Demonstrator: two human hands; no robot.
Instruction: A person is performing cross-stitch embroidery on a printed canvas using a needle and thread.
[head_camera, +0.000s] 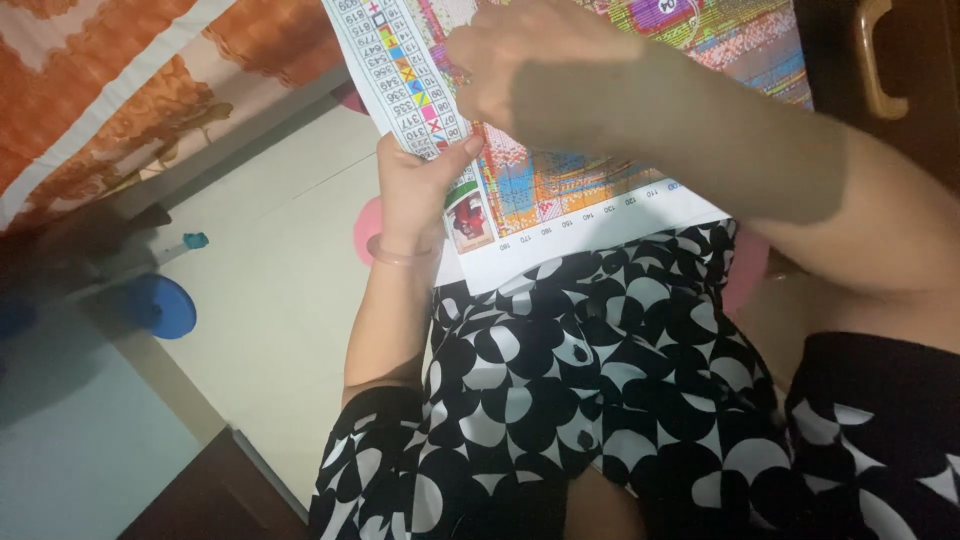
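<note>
A large printed canvas (600, 190) with a coloured grid pattern and a column of colour squares along its left margin lies across my lap. My left hand (418, 190) grips the canvas's lower left edge, thumb on top; a pink bangle circles that wrist. Higher up, my right hand (520, 65) rests on the canvas near the colour column, fingers curled; whether it pinches anything small is not visible. I wear black clothing with white shapes (570, 380).
An orange and white patterned cloth (110, 90) hangs at the upper left. A blue round lid-like object (160, 305) and a small pen-like tool with a teal tip (185, 243) lie on the pale floor. A wooden chair part (875, 60) shows at upper right.
</note>
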